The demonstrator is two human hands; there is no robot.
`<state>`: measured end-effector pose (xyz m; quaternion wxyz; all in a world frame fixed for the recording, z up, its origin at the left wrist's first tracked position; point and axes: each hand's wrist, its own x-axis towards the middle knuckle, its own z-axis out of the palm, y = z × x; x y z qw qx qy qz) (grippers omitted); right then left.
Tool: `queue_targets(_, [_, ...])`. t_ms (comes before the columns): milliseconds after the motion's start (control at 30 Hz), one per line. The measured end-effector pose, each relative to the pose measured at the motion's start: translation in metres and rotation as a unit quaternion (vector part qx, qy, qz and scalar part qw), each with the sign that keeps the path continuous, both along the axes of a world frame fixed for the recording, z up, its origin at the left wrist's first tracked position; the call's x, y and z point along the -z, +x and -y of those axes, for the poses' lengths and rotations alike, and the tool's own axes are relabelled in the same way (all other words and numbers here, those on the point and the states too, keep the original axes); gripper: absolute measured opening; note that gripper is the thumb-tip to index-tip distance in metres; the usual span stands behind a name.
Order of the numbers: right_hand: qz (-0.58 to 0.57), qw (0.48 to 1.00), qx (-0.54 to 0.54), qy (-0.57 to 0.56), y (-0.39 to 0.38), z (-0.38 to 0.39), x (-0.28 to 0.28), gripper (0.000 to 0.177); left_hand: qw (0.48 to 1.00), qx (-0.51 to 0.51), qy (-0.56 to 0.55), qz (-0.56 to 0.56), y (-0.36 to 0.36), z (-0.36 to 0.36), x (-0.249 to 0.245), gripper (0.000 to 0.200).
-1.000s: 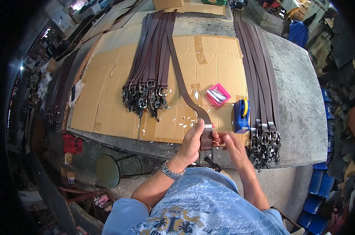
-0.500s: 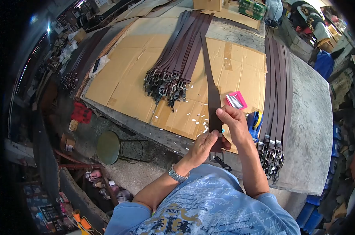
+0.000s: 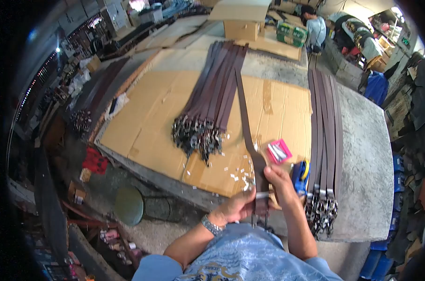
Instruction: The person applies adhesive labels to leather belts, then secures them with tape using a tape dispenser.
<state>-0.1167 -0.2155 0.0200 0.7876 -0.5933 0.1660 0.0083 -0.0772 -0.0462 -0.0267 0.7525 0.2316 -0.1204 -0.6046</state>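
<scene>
A dark brown belt [image 3: 248, 126] stretches from the cardboard up to my body, its buckle end close to my shirt. My left hand [image 3: 237, 204], with a watch on the wrist, grips the belt's left edge near the buckle. My right hand [image 3: 279, 181] holds the opposite edge a little higher, thumb on top. Between the hands a thin white strip [image 3: 262, 195] crosses the belt. Right of the belt sit a pink tray [image 3: 288, 149] with pale strips in it and a blue tape dispenser [image 3: 298, 177]. White scraps [image 3: 236, 178] are scattered left of the belt.
A thick bundle of buckled belts [image 3: 212, 89] lies on the cardboard sheet [image 3: 147, 117]. More belts [image 3: 325, 126] hang along the table's right side. A stool [image 3: 129, 207] stands at the lower left. Another person [image 3: 316, 30] is at the far back right.
The view has tilted up, so the table sits lower in the picture and the other person now shows more fully. A white strip now shows across the belt between my hands.
</scene>
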Motion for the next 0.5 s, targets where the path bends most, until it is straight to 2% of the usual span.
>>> queue_targets(100, [-0.002, 0.997, -0.025, -0.074, -0.007, -0.004, 0.000, 0.030, 0.998, 0.034, 0.026, -0.046, 0.009, -0.009, 0.010, 0.055])
queue_targets(133, [-0.003, 0.996, -0.023, -0.084, -0.010, -0.004, 0.009, 0.031, 0.999, 0.035, 0.022, -0.031, 0.012, -0.010, 0.005, 0.049])
queue_targets(167, [0.030, 0.987, 0.019, -0.156, -0.014, -0.008, 0.013, 0.033, 0.998, 0.019, 0.031, -0.045, 0.014, -0.008, 0.010, 0.044])
queue_targets(233, [0.060, 0.965, 0.100, -0.233, -0.024, -0.019, 0.014, 0.037, 0.995, -0.037, 0.080, -0.049, 0.015, -0.004, 0.008, 0.038])
queue_targets(267, [0.061, 0.965, 0.100, -0.235, -0.031, -0.023, 0.013, 0.037, 0.995, -0.036, 0.078, -0.049, 0.016, -0.003, 0.013, 0.038])
queue_targets(333, [0.021, 0.958, 0.063, -0.280, -0.046, -0.032, 0.006, 0.042, 0.993, -0.103, 0.053, -0.019, 0.020, 0.001, 0.021, 0.031])
queue_targets(433, [-0.038, 0.960, 0.033, -0.276, -0.055, -0.056, -0.008, 0.037, 0.993, -0.094, 0.064, -0.017, 0.020, 0.000, 0.013, 0.026])
queue_targets(467, [-0.037, 0.960, 0.031, -0.277, -0.056, -0.061, 0.002, 0.037, 0.994, -0.093, 0.061, -0.010, 0.018, 0.002, 0.017, 0.025])
queue_targets(500, [-0.021, 0.969, 0.073, -0.237, -0.057, -0.065, 0.018, 0.033, 0.993, -0.091, 0.076, 0.005, 0.017, -0.002, 0.012, 0.025])
